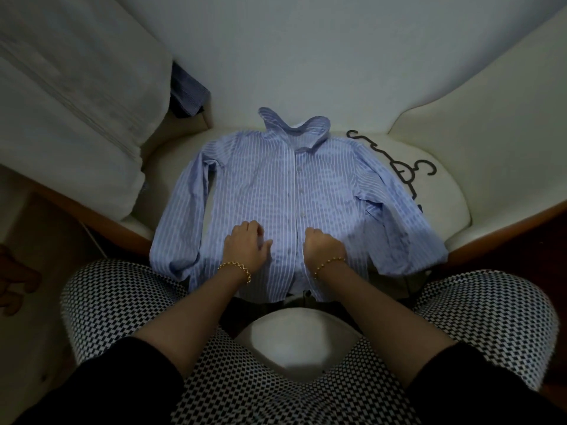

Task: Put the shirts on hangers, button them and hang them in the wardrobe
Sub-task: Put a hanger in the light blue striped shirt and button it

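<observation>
**Inspector:** Location of the garment?

**Assessor:** The striped shirt (276,185) lies flat, front up, on the white seat (438,191). Its collar points away from the person and its hem reaches the near edge. Black hangers (408,167) lie just beside the sleeve on the person's right.

**Inspector:** Condition of the hands?

**Assessor:** Both are low on the front, on either side of the button placket. The left hand (245,245) and right hand (322,245) each have fingers curled into the cloth, apparently pinching it. Any button between them is hidden.

**Inspector:** Hazards?

**Assessor:** 3, all judgement.
1. I cannot tell whether a hanger sits inside the shoulders. If none does, full buttoning would make it harder to fit one.
2. A pull toward the lap could drag the hem off the seat and crease it.
3. A button pushed through the wrong hole would skew the placket.
</observation>
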